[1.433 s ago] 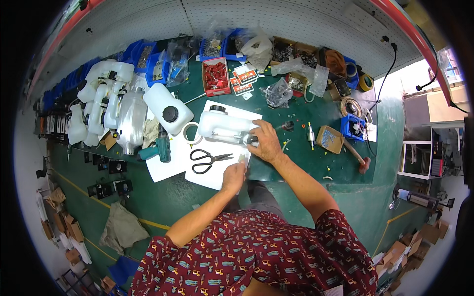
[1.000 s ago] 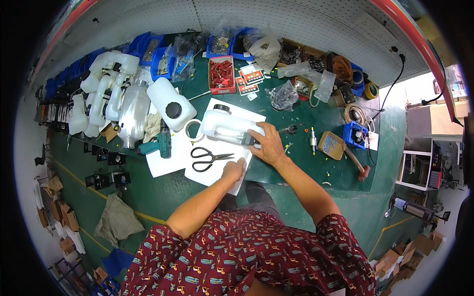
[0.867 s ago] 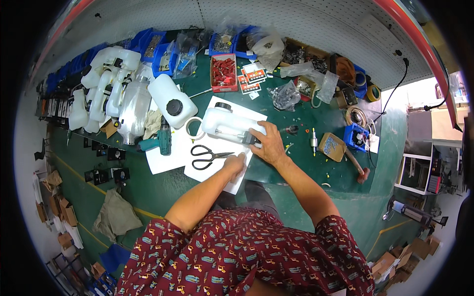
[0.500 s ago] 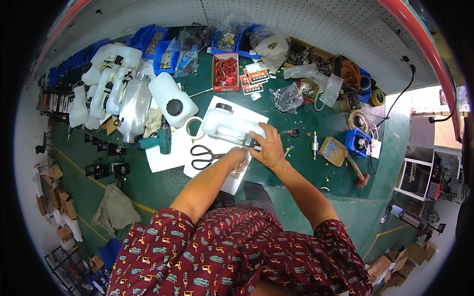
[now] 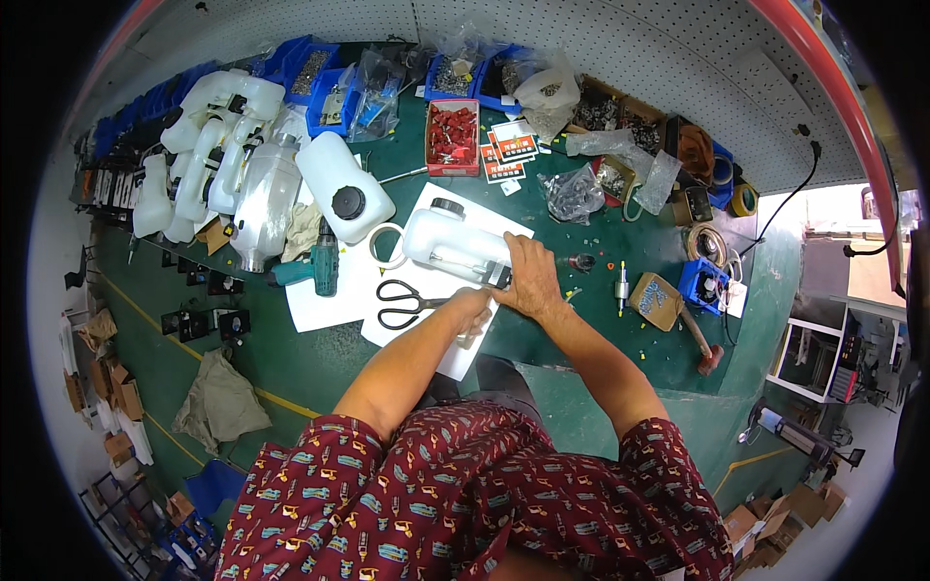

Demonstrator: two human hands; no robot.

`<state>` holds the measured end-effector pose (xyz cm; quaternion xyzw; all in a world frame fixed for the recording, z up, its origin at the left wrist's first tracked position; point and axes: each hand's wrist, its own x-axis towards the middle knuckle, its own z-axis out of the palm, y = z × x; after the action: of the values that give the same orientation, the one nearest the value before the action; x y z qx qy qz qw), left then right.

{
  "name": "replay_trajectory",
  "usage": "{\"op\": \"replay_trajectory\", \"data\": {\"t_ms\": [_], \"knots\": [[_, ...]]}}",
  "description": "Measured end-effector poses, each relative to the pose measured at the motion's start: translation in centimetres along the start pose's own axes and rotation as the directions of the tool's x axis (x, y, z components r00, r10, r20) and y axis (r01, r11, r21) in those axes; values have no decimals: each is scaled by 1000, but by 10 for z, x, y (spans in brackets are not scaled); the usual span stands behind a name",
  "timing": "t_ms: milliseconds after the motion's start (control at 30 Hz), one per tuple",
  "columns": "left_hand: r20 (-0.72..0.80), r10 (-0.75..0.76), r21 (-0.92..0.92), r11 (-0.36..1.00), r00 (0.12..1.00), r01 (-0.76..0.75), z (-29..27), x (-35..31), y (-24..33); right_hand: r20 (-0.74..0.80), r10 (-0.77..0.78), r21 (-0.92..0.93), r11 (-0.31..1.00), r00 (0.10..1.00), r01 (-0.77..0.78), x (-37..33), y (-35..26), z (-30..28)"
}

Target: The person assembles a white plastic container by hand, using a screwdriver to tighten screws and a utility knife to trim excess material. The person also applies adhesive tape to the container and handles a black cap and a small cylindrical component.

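A white translucent plastic tank (image 5: 441, 235) with a black screw cap lies on white paper sheets (image 5: 334, 308) on the green bench. A black fitting (image 5: 497, 275) sits at its right end, and a thin metallic rod shows along its near side. My right hand (image 5: 533, 279) wraps around that right end, fingers over the far edge and thumb by the fitting. My left hand (image 5: 473, 312) is closed below the fitting at the near corner; its fingertips are partly hidden, and I cannot make out what they hold. Black-handled scissors (image 5: 398, 304) lie left of my left hand.
A larger white tank (image 5: 339, 184), a green cordless drill (image 5: 324, 266) and a white ring (image 5: 387, 246) are to the left. A red box of red parts (image 5: 452, 138) stands behind. A hammer (image 5: 701, 339), tan block (image 5: 658, 300) and small metal cylinder (image 5: 621, 289) lie right.
My right hand has shifted from the top of the black fitting toward the tank's right end, uncovering more of the fitting. My left hand stays at the near corner. The whole view has shifted slightly.
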<state>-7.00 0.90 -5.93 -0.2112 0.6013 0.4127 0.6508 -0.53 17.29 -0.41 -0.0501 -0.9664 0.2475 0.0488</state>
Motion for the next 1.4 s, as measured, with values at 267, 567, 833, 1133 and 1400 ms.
{"op": "replay_trajectory", "data": {"t_ms": [267,567,833,1133,1400], "knots": [[23,83,-120,990,996,-80,3,11,-4,-27,-59,25,998,998,60,4,4,3],[265,124,-282,958,956,-46,-11,6,-7,-64,-55,-44,998,996,52,1,-2,6],[304,189,-394,918,934,-57,-18,-6,-18,-46,-16,1,1000,999,16,8,1,11],[119,407,7,912,906,-410,-26,-86,-26,41,148,295,943,988,-153,29,-7,-44],[203,491,81,854,847,-514,-29,-111,-22,154,138,355,917,978,-185,33,-42,-105]]}}
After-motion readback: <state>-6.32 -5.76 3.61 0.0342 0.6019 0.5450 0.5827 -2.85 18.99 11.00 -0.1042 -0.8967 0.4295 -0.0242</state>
